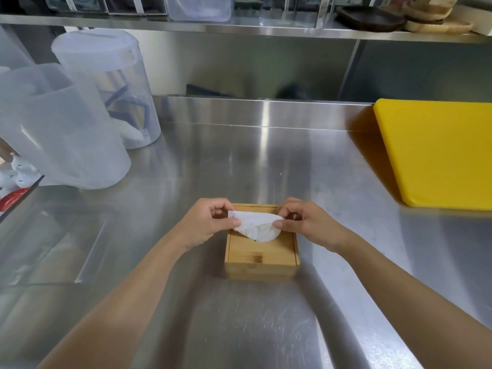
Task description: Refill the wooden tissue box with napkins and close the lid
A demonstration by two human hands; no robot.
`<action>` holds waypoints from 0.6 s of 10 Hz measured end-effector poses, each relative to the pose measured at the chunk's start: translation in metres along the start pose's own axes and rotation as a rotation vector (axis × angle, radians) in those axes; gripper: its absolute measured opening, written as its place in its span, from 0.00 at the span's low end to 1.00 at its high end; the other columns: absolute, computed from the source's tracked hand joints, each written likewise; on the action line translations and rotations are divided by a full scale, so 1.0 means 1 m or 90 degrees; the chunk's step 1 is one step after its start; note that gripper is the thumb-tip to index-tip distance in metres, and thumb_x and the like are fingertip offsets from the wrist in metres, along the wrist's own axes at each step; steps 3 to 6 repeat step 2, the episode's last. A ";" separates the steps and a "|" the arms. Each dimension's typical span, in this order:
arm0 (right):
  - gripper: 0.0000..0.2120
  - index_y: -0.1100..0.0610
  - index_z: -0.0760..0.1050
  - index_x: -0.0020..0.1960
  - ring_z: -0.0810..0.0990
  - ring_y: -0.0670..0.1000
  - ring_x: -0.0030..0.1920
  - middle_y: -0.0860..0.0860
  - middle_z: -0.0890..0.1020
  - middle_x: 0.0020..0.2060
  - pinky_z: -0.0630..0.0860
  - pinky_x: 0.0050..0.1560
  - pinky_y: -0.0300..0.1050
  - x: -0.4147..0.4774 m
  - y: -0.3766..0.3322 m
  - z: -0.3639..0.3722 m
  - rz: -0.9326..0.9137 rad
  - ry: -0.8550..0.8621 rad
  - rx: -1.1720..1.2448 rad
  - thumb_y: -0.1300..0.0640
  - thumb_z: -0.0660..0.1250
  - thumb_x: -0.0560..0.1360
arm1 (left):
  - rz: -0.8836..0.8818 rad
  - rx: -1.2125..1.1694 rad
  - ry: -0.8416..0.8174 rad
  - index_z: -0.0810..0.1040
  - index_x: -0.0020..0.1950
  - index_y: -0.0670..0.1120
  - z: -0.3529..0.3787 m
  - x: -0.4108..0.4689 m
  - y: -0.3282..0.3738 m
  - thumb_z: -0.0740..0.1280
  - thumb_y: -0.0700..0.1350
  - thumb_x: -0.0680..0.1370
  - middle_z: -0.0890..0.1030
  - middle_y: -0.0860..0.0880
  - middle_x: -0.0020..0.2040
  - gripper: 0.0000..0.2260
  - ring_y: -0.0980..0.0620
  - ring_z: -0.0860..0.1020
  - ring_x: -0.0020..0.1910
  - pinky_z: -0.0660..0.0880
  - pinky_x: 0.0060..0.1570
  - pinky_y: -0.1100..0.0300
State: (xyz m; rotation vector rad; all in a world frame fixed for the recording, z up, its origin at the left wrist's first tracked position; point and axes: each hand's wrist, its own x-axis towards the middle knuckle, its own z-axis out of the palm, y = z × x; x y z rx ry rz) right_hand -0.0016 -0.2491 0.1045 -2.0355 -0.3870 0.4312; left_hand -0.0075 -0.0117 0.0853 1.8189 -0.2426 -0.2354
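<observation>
A small wooden tissue box [262, 258] stands on the steel counter in front of me, its lid flat on top. A white napkin [257, 226] rises out of the lid's opening. My left hand [207, 222] pinches the napkin's left end between thumb and fingers. The right end is pinched the same way by my right hand [306, 225]. Both hands hover over the far half of the box and hide its back edge.
A yellow cutting board [439, 153] lies at the right. Translucent plastic pitchers [69, 123] stand at the left, with a red-capped item [13, 197] at the left edge. A steel shelf [239, 27] with tubs and wooden plates runs overhead.
</observation>
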 end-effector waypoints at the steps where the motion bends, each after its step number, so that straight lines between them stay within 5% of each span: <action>1: 0.09 0.57 0.75 0.34 0.74 0.44 0.37 0.49 0.76 0.35 0.70 0.40 0.32 -0.001 0.003 -0.003 -0.017 0.055 0.105 0.66 0.69 0.71 | 0.011 -0.021 0.023 0.80 0.35 0.49 0.000 -0.001 -0.003 0.71 0.35 0.70 0.82 0.56 0.32 0.10 0.60 0.79 0.34 0.73 0.38 0.71; 2: 0.10 0.56 0.75 0.34 0.74 0.37 0.29 0.51 0.76 0.32 0.69 0.32 0.25 -0.003 -0.002 -0.012 -0.010 0.121 0.118 0.66 0.68 0.72 | 0.009 -0.008 0.065 0.81 0.34 0.48 -0.004 -0.004 0.004 0.70 0.36 0.72 0.82 0.56 0.31 0.09 0.61 0.78 0.34 0.72 0.39 0.72; 6: 0.10 0.56 0.75 0.34 0.74 0.37 0.29 0.51 0.76 0.32 0.69 0.32 0.25 -0.003 -0.002 -0.012 -0.010 0.121 0.118 0.66 0.68 0.72 | 0.009 -0.008 0.065 0.81 0.34 0.48 -0.004 -0.004 0.004 0.70 0.36 0.72 0.82 0.56 0.31 0.09 0.61 0.78 0.34 0.72 0.39 0.72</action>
